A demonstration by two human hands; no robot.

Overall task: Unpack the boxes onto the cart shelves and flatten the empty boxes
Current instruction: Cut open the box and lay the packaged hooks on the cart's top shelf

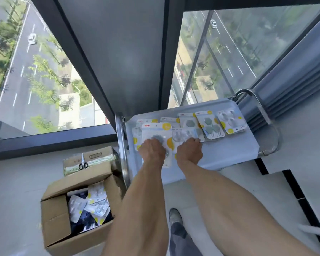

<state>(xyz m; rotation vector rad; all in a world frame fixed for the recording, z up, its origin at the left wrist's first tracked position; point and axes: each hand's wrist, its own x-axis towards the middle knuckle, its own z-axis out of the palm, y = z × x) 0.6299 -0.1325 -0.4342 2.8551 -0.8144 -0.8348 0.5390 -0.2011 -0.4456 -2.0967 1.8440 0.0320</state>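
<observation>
Left grip (151, 149) pressing on a pack (156, 133), right grip (189, 147) on the pack beside it (181, 134), finger curl hidden. Both on cart shelf (229, 150); open box (63, 218) below-left.

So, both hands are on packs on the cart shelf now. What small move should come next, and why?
Probably release the packs and reach the left hand back to the open box: the shelf packs already lie flat, and the box still holds more.

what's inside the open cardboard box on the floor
The open cardboard box holds a loose pile of blister packs with white cards and yellow dots, over something dark. What lies deeper is covered by the packs, and the left forearm hides the box's right corner.
</observation>
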